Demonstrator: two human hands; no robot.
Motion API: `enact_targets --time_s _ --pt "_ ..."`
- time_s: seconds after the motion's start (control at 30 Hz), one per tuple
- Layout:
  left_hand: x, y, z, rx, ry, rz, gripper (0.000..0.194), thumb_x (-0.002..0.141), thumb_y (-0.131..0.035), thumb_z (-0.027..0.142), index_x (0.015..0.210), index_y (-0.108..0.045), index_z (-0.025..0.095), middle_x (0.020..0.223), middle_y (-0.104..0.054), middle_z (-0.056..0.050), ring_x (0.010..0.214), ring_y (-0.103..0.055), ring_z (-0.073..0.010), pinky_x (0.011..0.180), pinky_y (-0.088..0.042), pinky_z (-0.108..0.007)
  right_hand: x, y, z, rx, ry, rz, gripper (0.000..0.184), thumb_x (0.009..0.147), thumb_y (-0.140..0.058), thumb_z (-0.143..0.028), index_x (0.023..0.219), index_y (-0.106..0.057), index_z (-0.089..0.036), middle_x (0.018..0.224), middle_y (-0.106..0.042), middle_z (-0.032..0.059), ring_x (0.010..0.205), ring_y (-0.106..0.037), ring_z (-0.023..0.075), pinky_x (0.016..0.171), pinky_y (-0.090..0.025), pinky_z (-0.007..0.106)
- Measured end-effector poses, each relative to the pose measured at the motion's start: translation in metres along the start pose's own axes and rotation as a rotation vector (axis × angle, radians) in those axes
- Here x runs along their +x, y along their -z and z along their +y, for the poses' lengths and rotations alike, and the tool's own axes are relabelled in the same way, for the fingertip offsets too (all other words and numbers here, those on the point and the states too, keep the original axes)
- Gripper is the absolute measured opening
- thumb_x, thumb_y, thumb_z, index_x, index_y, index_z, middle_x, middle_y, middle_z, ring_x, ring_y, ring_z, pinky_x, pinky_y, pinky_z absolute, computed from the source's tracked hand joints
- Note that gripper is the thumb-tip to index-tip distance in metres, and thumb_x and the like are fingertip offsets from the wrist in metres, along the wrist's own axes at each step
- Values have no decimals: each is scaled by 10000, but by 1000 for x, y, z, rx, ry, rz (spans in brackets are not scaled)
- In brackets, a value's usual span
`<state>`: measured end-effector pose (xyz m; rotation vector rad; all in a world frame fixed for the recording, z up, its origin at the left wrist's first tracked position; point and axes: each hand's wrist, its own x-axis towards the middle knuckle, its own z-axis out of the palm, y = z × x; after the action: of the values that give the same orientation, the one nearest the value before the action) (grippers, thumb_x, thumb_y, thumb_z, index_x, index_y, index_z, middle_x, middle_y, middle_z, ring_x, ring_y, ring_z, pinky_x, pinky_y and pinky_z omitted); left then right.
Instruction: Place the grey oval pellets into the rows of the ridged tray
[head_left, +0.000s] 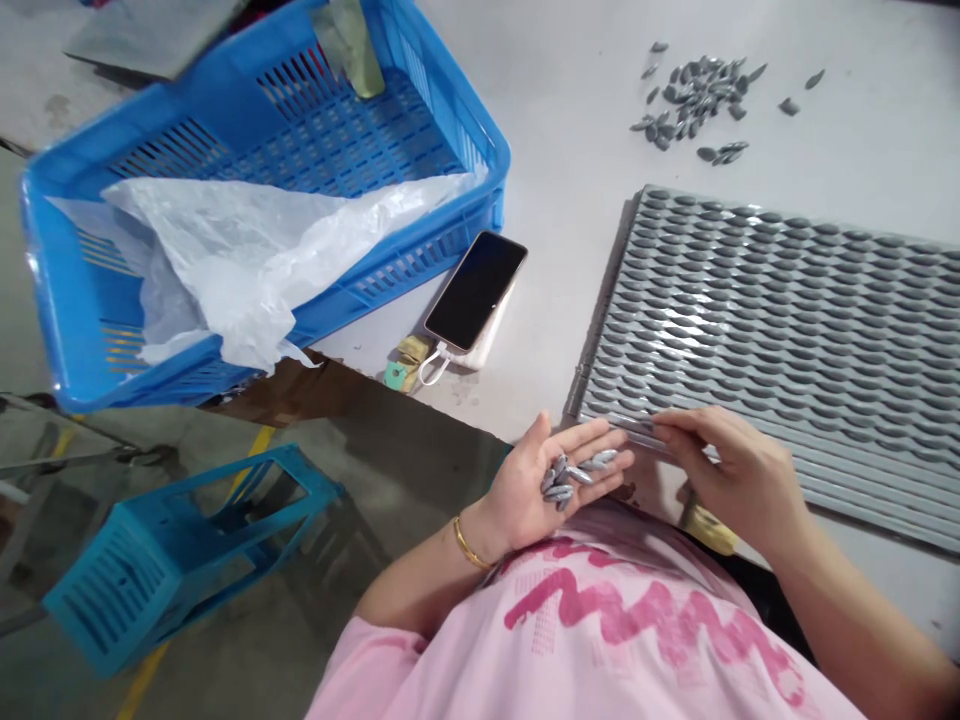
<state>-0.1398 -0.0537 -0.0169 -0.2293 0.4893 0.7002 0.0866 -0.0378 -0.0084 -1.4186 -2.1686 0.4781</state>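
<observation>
My left hand (551,480) lies palm up at the table's near edge and cups several small grey oval pieces (574,474). My right hand (731,472) is beside it, its fingers pinched together at the near left corner of a grey slotted tray (787,330). Most slots of that tray hold the same grey ovals. What the right fingertips pinch is too small to make out. A loose heap of grey pieces (694,105) lies on the table beyond the tray.
A blue plastic crate (465,120) with a white plastic bag (247,250) sits at the left of the table. A phone (475,290) on a charging cable lies beside it. A blue stool frame (187,545) stands on the floor below.
</observation>
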Motion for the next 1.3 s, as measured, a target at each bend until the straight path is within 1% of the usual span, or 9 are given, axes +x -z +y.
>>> enact_targets --time_s 0.1,0.2,0.33,0.4,0.53,0.63,0.8,1.0,1.3 --pt "-3 -2 5 -2 -54 62 687 989 -388 562 1387 -550 27 1508 -464 -246 1307 -552 -357 1147 -347 -473 -4 -5 7 -27 -96 12 75 947 -600 -233 958 -672 -246 847 -722 4 701 -673 158 624 -511 287" --pt "-6 -6 10 11 -79 73 702 990 -382 567 1384 -550 11 1484 -485 -261 1316 -543 -365 1147 -351 -476 -1 -16 9 -2 -132 28 94 951 -589 -258 940 -682 -247 855 -737 7 710 -687 164 624 -517 291" --pt "-8 -9 13 11 -114 86 718 980 -400 581 1396 -542 14 1471 -499 -264 1337 -523 -366 1146 -355 -471 3 -28 8 -50 -64 48 123 965 -560 -260 945 -676 -225 856 -733 31 753 -682 182 667 -518 310" --pt "-8 -9 14 9 -121 87 716 976 -409 582 1400 -541 21 1467 -505 -262 1341 -520 -366 1144 -358 -470 2 -30 8 -119 -25 24 124 970 -551 -243 953 -668 -205 844 -722 44 759 -664 188 679 -498 315" --pt "-6 -8 14 3 -123 76 712 978 -396 589 1381 -561 27 1467 -509 -253 1346 -515 -364 1142 -359 -467 -1 -31 7 -268 -5 -36 106 964 -559 -200 939 -662 -188 810 -703 48 763 -634 187 652 -424 305" --pt "-5 -10 15 3 -129 78 712 981 -386 589 1362 -574 18 1471 -505 -255 1345 -515 -368 1133 -369 -457 -2 -33 6 -332 44 -59 93 960 -564 -189 936 -653 -187 801 -691 43 758 -617 187 657 -411 310" --pt "-5 -14 16 3 -141 93 705 988 -372 581 1357 -577 17 1452 -523 -255 1335 -526 -364 1131 -371 -463 1 -36 5 -353 101 -42 73 958 -559 -181 935 -628 -176 807 -677 42 752 -596 186 688 -430 314" --pt "-5 -12 16 -9 -159 71 698 988 -371 583 1327 -597 15 1463 -513 -254 1324 -533 -374 1120 -386 -461 7 -32 2 -339 98 -47 128 966 -544 -169 864 -620 -178 766 -660 38 733 -582 174 638 -387 301" --pt "-5 -11 18 -13 -171 53 692 979 -395 590 1308 -609 19 1477 -494 -261 1336 -521 -382 1130 -381 -470 8 -29 1 -393 156 -71 128 962 -549 -160 860 -625 -172 714 -614 27 702 -524 172 624 -371 290"
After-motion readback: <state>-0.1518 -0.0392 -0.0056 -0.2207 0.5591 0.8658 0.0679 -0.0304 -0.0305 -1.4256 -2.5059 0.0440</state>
